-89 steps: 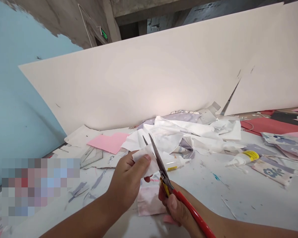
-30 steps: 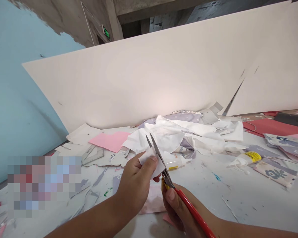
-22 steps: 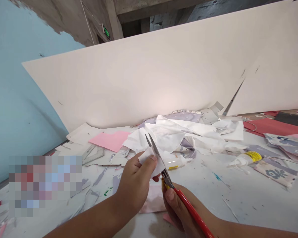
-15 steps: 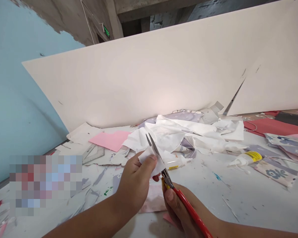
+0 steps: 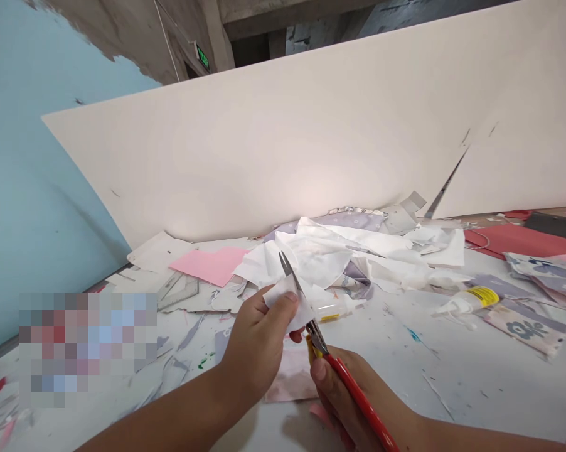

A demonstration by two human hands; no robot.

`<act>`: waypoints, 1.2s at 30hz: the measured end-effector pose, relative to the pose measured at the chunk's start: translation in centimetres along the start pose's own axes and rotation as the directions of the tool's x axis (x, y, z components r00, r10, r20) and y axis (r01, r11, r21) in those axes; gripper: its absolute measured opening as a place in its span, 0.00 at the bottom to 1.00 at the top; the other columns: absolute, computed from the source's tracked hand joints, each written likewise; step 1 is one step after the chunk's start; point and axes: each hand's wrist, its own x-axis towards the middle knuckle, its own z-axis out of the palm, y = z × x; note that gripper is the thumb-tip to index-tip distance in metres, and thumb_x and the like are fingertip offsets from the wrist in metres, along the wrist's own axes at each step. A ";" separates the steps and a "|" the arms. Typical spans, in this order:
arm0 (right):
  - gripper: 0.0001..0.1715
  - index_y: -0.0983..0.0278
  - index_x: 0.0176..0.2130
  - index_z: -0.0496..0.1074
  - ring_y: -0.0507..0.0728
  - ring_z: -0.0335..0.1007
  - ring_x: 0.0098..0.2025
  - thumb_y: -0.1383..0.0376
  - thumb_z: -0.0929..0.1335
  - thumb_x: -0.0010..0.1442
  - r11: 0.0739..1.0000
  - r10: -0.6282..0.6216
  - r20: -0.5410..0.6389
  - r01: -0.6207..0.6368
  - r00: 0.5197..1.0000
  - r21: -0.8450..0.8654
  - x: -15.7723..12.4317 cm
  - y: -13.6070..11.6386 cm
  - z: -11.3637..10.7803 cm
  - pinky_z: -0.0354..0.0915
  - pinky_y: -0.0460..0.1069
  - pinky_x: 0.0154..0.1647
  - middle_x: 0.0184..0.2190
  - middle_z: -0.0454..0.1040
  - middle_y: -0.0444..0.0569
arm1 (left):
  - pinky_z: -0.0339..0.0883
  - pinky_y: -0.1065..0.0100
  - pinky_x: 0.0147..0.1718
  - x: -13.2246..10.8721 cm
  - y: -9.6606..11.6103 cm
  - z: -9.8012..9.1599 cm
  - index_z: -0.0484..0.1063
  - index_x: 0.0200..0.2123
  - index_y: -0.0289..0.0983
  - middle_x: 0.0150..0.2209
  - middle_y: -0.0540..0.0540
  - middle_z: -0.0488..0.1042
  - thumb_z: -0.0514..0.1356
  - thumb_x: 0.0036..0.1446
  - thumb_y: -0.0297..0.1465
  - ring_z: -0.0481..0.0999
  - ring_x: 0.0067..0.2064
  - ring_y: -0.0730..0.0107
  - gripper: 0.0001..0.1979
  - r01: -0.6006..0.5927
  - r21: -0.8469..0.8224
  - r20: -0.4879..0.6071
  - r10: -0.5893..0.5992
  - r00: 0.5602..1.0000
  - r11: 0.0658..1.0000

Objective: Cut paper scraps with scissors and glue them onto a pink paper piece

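My left hand [image 5: 259, 336] is closed, pinching a small piece of white paper [image 5: 283, 294] between thumb and fingers. Wrapped around the red handles of a pair of scissors [image 5: 358, 392], my right hand [image 5: 334, 383] keeps them angled up and away from me. Their metal blades are nearly together and cross the white paper just right of my left thumb. A bit of yellow shows on the grip under my right fingers. Below both hands, a pale pinkish sheet [image 5: 292, 375] lies on the white table [image 5: 396, 402].
Crumpled white paper [image 5: 311, 260] is heaped behind my hands, with pink paper [image 5: 210, 263] and a clear set square [image 5: 177, 294] to the left. Glue bottles [image 5: 466, 300] and red sheets [image 5: 523, 242] lie right. A tall white board [image 5: 287, 144] stands along the back.
The scissor blades, slightly parted before, have come together across the white paper. Both hands stay in nearly the same place.
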 end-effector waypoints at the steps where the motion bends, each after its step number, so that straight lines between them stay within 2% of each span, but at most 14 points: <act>1: 0.33 0.63 0.24 0.63 0.47 0.49 0.17 0.36 0.58 0.48 0.999 0.032 -0.001 -0.032 0.999 0.024 -0.1 -0.1 0.0 0.64 0.48 0.30 0.13 0.51 0.36 | 0.59 0.74 0.21 0.1 0.0 -0.1 0.61 0.16 0.36 0.15 0.54 0.60 0.55 0.52 0.34 0.61 0.20 0.77 0.15 0.004 -0.015 0.008 -0.004 1.000 1.000; 4: 0.31 0.62 0.22 0.57 0.47 0.48 0.18 0.36 0.59 0.47 0.990 0.086 -0.043 -0.080 0.995 0.114 -0.1 -0.5 -0.3 0.63 0.48 0.29 0.15 0.52 0.36 | 0.60 0.74 0.21 0.4 0.3 -0.6 0.61 0.17 0.36 0.16 0.54 0.60 0.55 0.51 0.34 0.62 0.20 0.77 0.14 0.002 -0.052 0.085 0.003 0.996 0.999; 6: 0.31 0.61 0.22 0.55 0.47 0.48 0.17 0.37 0.59 0.48 0.990 0.022 -0.061 -0.014 0.998 0.143 0.3 -0.8 -1.0 0.59 0.46 0.22 0.16 0.53 0.36 | 0.60 0.74 0.21 0.6 0.6 -1.0 0.63 0.18 0.36 0.18 0.53 0.61 0.56 0.50 0.34 0.63 0.21 0.77 0.12 0.033 -0.028 0.202 -0.027 0.979 0.999; 8: 0.29 0.62 0.22 0.56 0.47 0.49 0.16 0.39 0.58 0.51 0.982 -0.093 -0.063 0.102 0.994 0.157 0.8 -1.1 -1.9 0.52 0.44 0.17 0.15 0.53 0.37 | 0.60 0.74 0.20 0.7 0.7 -1.3 0.66 0.20 0.35 0.19 0.52 0.62 0.57 0.50 0.33 0.63 0.21 0.77 0.10 0.093 0.057 0.336 -0.107 0.936 0.994; 10: 0.27 0.62 0.21 0.55 0.47 0.50 0.16 0.43 0.59 0.53 0.970 -0.167 -0.081 0.178 0.983 0.167 1.3 -1.4 -2.8 0.49 0.44 0.16 0.14 0.53 0.37 | 0.58 0.75 0.19 0.8 0.6 -1.3 0.68 0.22 0.34 0.19 0.52 0.62 0.57 0.49 0.32 0.61 0.21 0.77 0.08 0.135 0.164 0.429 -0.194 0.882 0.977; 12: 0.22 0.62 0.21 0.57 0.47 0.49 0.16 0.49 0.63 0.54 0.976 -0.169 -0.090 0.179 0.981 0.123 1.5 -2.0 -3.5 0.48 0.44 0.17 0.13 0.52 0.36 | 0.57 0.75 0.18 0.7 0.5 -1.2 0.68 0.22 0.34 0.18 0.53 0.60 0.56 0.49 0.32 0.60 0.20 0.78 0.07 0.147 0.247 0.478 -0.252 0.841 0.958; 15: 0.12 0.63 0.23 0.61 0.46 0.49 0.16 0.60 0.64 0.55 0.994 -0.103 -0.069 0.105 0.992 0.025 1.3 -3.0 -3.7 0.48 0.44 0.18 0.13 0.54 0.35 | 0.57 0.75 0.19 0.6 0.6 -1.1 0.65 0.21 0.35 0.18 0.54 0.59 0.56 0.48 0.31 0.60 0.20 0.78 0.07 0.147 0.313 0.505 -0.296 0.811 0.938; 18: 0.08 0.63 0.23 0.60 0.46 0.49 0.17 0.66 0.63 0.53 0.998 -0.059 -0.094 0.057 0.994 -0.022 1.0 -3.6 -3.6 0.49 0.43 0.19 0.14 0.54 0.35 | 0.59 0.74 0.22 0.7 0.9 -1.3 0.66 0.22 0.35 0.20 0.53 0.61 0.55 0.48 0.31 0.62 0.22 0.77 0.06 0.140 0.346 0.482 -0.304 0.822 0.928; 21: 0.07 0.63 0.25 0.61 0.46 0.51 0.18 0.65 0.62 0.54 0.999 -0.043 -0.149 0.041 0.988 -0.014 1.1 -3.4 -3.5 0.51 0.43 0.19 0.15 0.56 0.36 | 0.60 0.73 0.26 1.0 0.9 -1.5 0.69 0.25 0.36 0.23 0.52 0.66 0.55 0.48 0.31 0.64 0.25 0.75 0.05 0.117 0.349 0.392 -0.258 0.883 0.930; 24: 0.07 0.62 0.27 0.61 0.47 0.54 0.19 0.63 0.62 0.56 0.999 -0.044 -0.179 0.047 0.983 0.011 1.4 -2.9 -3.5 0.53 0.43 0.20 0.17 0.60 0.37 | 0.58 0.74 0.25 1.3 0.3 -1.6 0.66 0.23 0.37 0.23 0.53 0.67 0.54 0.48 0.29 0.64 0.25 0.77 0.04 0.098 0.265 0.292 -0.176 0.940 0.959; 27: 0.07 0.62 0.28 0.62 0.48 0.58 0.21 0.62 0.62 0.56 0.997 -0.071 -0.179 0.076 0.981 0.023 1.6 -2.5 -3.6 0.56 0.44 0.21 0.18 0.62 0.38 | 0.56 0.74 0.24 1.4 -0.5 -1.4 0.65 0.23 0.37 0.22 0.53 0.67 0.54 0.50 0.30 0.63 0.24 0.77 0.05 0.132 0.182 0.285 -0.181 0.942 0.974; 32: 0.11 0.62 0.27 0.63 0.49 0.59 0.22 0.59 0.63 0.57 0.991 -0.133 -0.156 0.134 0.979 -0.001 1.7 -2.1 -3.5 0.57 0.44 0.22 0.19 0.64 0.40 | 0.57 0.73 0.25 1.3 -0.8 -1.2 0.67 0.25 0.36 0.23 0.52 0.68 0.57 0.49 0.32 0.63 0.23 0.77 0.06 0.129 0.182 0.350 -0.186 0.918 0.975; 34: 0.15 0.63 0.27 0.63 0.49 0.59 0.23 0.55 0.62 0.57 0.990 -0.136 -0.156 0.140 0.978 0.013 1.8 -1.8 -3.5 0.57 0.45 0.23 0.19 0.63 0.41 | 0.58 0.72 0.25 1.4 -0.5 -1.3 0.66 0.24 0.36 0.23 0.52 0.67 0.56 0.50 0.32 0.63 0.23 0.77 0.06 0.103 0.167 0.324 -0.153 0.933 0.981; 36: 0.21 0.64 0.28 0.64 0.50 0.59 0.23 0.49 0.61 0.56 0.991 -0.126 -0.108 0.131 0.986 0.037 1.8 -1.4 -3.6 0.57 0.46 0.23 0.20 0.63 0.42 | 0.58 0.72 0.25 1.5 -0.1 -1.5 0.65 0.22 0.36 0.21 0.54 0.65 0.56 0.51 0.32 0.62 0.23 0.77 0.08 0.070 0.148 0.263 -0.108 0.959 0.986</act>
